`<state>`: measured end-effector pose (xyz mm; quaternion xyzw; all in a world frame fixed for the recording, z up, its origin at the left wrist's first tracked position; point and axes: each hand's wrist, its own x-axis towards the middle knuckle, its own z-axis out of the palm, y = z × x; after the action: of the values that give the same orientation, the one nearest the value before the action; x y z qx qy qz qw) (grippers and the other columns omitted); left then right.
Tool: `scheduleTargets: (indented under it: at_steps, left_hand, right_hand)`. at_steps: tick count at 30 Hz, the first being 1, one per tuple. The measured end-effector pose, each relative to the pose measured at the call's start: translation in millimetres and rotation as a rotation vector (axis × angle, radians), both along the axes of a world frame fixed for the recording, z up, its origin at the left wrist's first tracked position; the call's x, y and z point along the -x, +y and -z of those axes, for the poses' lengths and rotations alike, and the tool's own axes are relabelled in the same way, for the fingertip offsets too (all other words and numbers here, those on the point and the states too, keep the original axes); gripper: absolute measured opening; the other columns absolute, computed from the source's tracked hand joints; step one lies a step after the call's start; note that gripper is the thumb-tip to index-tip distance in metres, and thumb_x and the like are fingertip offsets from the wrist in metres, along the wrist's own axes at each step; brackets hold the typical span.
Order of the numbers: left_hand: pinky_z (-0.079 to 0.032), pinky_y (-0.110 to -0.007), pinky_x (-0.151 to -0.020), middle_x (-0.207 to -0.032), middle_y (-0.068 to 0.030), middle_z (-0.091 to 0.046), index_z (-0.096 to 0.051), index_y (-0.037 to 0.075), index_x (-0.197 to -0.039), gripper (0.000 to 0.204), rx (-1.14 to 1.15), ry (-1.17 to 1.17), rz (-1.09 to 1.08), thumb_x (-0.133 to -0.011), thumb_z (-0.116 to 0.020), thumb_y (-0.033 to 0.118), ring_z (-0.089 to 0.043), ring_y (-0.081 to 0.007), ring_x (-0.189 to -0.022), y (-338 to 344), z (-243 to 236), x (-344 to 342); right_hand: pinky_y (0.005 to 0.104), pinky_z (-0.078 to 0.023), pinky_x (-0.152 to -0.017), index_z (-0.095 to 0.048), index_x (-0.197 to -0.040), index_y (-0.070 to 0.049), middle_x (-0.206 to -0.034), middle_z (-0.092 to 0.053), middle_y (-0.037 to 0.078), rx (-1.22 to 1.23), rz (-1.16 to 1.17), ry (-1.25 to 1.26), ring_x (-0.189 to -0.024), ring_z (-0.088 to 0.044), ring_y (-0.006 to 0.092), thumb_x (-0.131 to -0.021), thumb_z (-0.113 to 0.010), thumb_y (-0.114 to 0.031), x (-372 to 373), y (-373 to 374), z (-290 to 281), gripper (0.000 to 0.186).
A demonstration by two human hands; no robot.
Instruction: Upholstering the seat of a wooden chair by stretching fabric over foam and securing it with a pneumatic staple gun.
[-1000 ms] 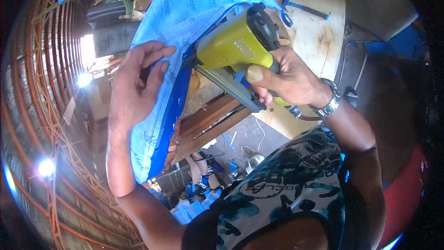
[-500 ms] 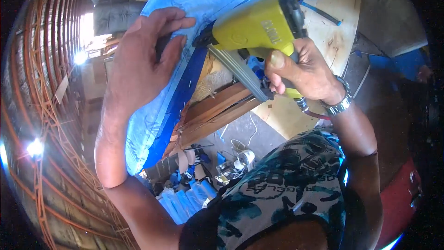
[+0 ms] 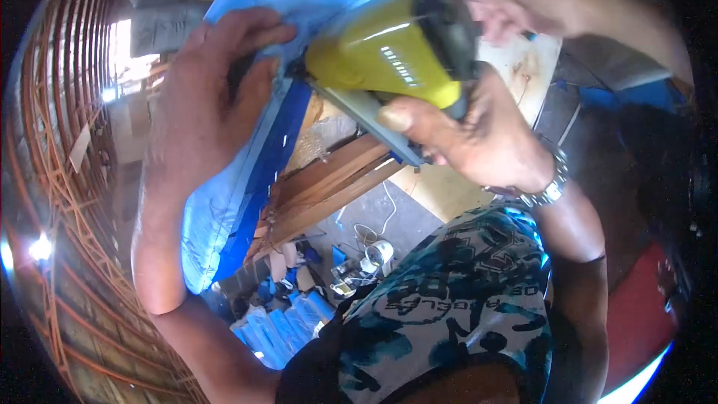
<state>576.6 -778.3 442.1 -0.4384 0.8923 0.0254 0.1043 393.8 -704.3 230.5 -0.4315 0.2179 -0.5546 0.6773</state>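
Observation:
My right hand [image 3: 490,131], with a metal watch on its wrist, grips a yellow staple gun [image 3: 374,52]. The gun is somewhat blurred; its nose meets the edge of light blue printed fabric [image 3: 217,217]. My left hand [image 3: 209,97] bends over that fabric just left of the nose, thumb and fingers curled on its edge. A darker blue strip [image 3: 262,179] runs along the fabric border, dotted with staples. Beneath lies a wooden frame [image 3: 336,172], its upper part hidden by the gun.
Another person's hand [image 3: 508,11] reaches from the right over a plywood board [image 3: 535,75]. Blue plastic-wrapped bundles [image 3: 280,329] and a white round appliance with a cord [image 3: 378,254] are on the floor. A dark cushioned piece [image 3: 161,15] stands at far left.
The view has shifted, so my hands, gun and frame appear slightly farther left. The other person's hand and arm have come in at upper right, over the board. My grips look the same.

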Motion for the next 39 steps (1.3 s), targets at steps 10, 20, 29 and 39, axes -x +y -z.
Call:
scheduleTargets:
  at_steps: [10, 20, 29, 39]
  left_hand:
    - [-0.042, -0.027, -0.067, -0.121, -0.0043, -0.078, -0.059, 0.002, -0.13, 0.035, -0.061, 0.176, -0.116, -0.095, -0.063, 0.002, -0.055, -0.0127, -0.08, -3.7, 2.2, -5.7]
    - [-0.045, -0.034, -0.072, -0.12, -0.0024, -0.078, -0.061, 0.005, -0.128, 0.034, 0.024, 0.1, 0.059, -0.094, -0.065, 0.006, -0.051, -0.02, -0.076, -4.6, 1.5, -4.7]
    - [-0.049, -0.031, -0.102, -0.134, -0.0131, -0.07, -0.053, -0.001, -0.14, 0.038, 0.019, -0.149, 0.107, -0.102, -0.054, -0.003, -0.063, -0.017, -0.126, -8.1, -8.0, -10.3]
    - [-0.054, -0.038, -0.089, -0.118, -0.0151, -0.074, -0.067, 0.002, -0.126, 0.033, 0.081, 0.019, -0.066, -0.094, -0.07, 0.009, -0.069, -0.0306, -0.109, 54.2, -60.3, 5.7]
  right_hand:
    - [0.0212, -0.048, -0.048, -0.071, -0.12, -0.002, -0.062, -0.06, -0.004, -0.063, -0.13, -0.2, -0.052, -0.058, 0.0037, -0.098, -0.072, -0.05, -6.6, 4.5, 7.4, 0.053]
    - [0.0206, -0.047, -0.047, -0.073, -0.118, -0.001, -0.066, -0.066, -0.002, -0.01, -0.052, -0.164, -0.051, -0.056, 0.0021, -0.097, -0.075, -0.045, -5.2, 10.9, -1.8, 0.049]
    - [0.0251, -0.054, -0.067, -0.075, -0.118, 0.001, -0.09, -0.077, 0.006, -0.022, 0.019, -0.003, -0.078, -0.066, 0.0062, -0.096, -0.08, -0.032, -6.1, 22.5, -19.5, 0.04]
    - [0.0263, -0.057, -0.066, -0.061, -0.127, 0.003, -0.089, -0.07, 0.005, 0.081, 0.148, 0.0, -0.075, -0.069, 0.0111, -0.099, -0.075, -0.029, 76.9, 38.8, 13.7, 0.046]
